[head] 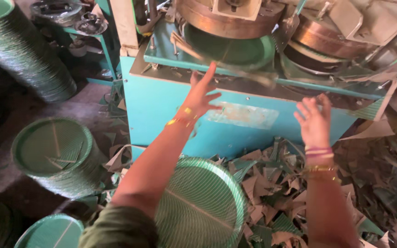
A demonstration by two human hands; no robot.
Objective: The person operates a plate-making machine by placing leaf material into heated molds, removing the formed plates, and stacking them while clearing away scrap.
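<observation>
My left hand (201, 93) reaches up toward the front edge of a turquoise press machine (161, 115), fingers spread, holding nothing. Just above it a green paper plate (235, 50) lies in the left die under a round metal press head (228, 18). My right hand (314, 120) is raised with fingers apart in front of the machine, below the right die (320, 41); it holds nothing. A blurred thin sheet (249, 76) stretches between the two hands along the machine's edge. A stack of green striped plates (203, 202) stands below my left arm.
Green and white paper offcuts (272, 183) litter the floor at the right. More stacks of green plates stand at left (53, 151), lower left (51, 232) and upper left (19, 50). A shelf with metal parts (76, 20) is behind.
</observation>
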